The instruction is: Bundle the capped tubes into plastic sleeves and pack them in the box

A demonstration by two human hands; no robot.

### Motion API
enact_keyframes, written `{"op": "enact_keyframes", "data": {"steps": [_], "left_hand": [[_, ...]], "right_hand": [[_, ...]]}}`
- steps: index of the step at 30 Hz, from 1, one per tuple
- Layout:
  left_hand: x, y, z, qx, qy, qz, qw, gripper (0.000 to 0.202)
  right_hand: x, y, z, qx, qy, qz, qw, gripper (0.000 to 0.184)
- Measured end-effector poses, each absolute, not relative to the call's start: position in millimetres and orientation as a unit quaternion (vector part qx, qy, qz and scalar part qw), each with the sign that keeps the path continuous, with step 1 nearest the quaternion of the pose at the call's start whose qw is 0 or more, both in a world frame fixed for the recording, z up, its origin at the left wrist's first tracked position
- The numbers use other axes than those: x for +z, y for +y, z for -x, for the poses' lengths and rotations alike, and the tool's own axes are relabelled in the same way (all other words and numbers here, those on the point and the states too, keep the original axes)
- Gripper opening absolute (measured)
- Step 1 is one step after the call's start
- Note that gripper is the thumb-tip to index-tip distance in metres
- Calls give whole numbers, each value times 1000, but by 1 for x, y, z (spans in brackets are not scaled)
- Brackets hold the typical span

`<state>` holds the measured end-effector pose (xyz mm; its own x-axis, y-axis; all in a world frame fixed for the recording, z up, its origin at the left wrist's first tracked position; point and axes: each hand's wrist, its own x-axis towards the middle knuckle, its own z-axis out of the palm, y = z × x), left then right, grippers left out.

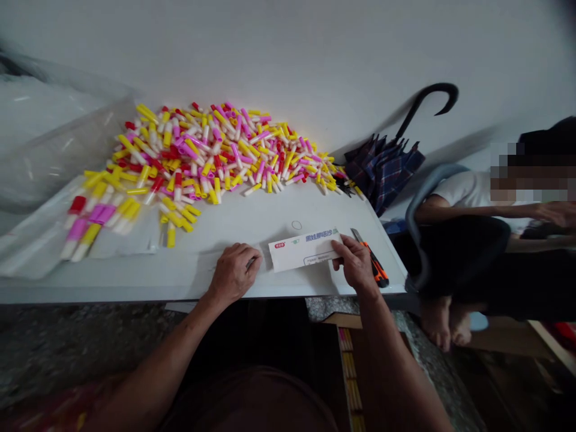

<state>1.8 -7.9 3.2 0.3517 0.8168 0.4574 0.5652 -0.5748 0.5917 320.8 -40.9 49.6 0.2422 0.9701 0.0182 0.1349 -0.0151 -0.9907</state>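
Note:
My right hand [355, 261] pinches the right end of a small white printed card [302, 250] lying flat near the front edge of the white table [252, 225]. My left hand [234, 271] rests just left of the card with its fingers curled, a small metallic thing showing between them. A wide heap of small tubes with yellow, pink, red and white caps [216, 150] spreads across the far half of the table.
Clear plastic bags holding several capped tubes [96, 222] lie at the left. An orange-and-black utility knife [373, 261] sits right of my right hand. A folded plaid umbrella [387, 162] leans on the wall. A person [477, 240] sits at the right.

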Motion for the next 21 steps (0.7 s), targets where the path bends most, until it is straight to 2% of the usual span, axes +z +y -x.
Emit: {"op": "enact_keyframes", "data": {"steps": [5, 10, 21], "left_hand": [[5, -10, -2, 376, 428, -805, 164, 13], [3, -9, -4, 319, 427, -833, 148, 7], [6, -7, -6, 276, 431, -850, 123, 16]], "right_hand": [[46, -45, -317, 389, -447, 602, 535, 30], [45, -55, -310, 377, -427, 625, 535, 33], [38, -64, -321, 407, -415, 622, 525, 39]]}}
